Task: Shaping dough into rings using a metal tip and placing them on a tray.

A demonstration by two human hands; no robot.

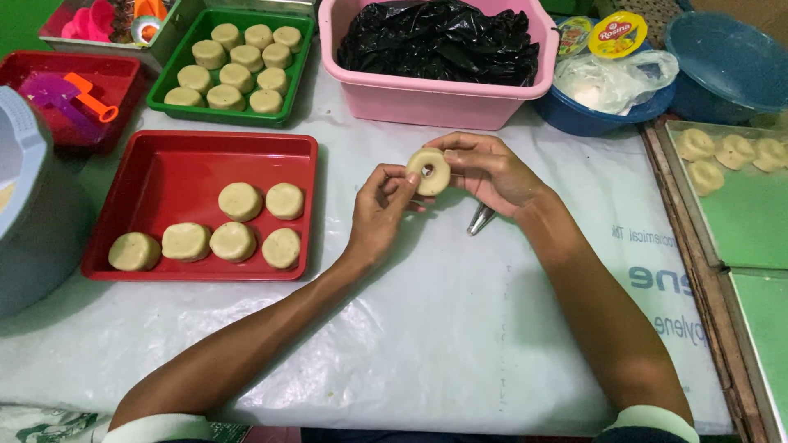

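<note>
A pale dough ring [429, 171] with a hole through its middle is held up above the table between both hands. My right hand [492, 174] grips it from the right side, and my left hand [379, 207] pinches its left edge with the fingertips. A small metal tool [480, 220] lies on the white plastic sheet [460, 328] just under my right hand. The red tray [176, 164] to the left holds several round dough pieces [233, 241].
A green tray [234, 115] of several dough rounds and a pink tub [427, 102] with a black bag stand at the back. Blue bowls [591, 119] sit at the back right. A green board [739, 205] with shaped rings is at the right. A grey container [33, 213] stands at the left.
</note>
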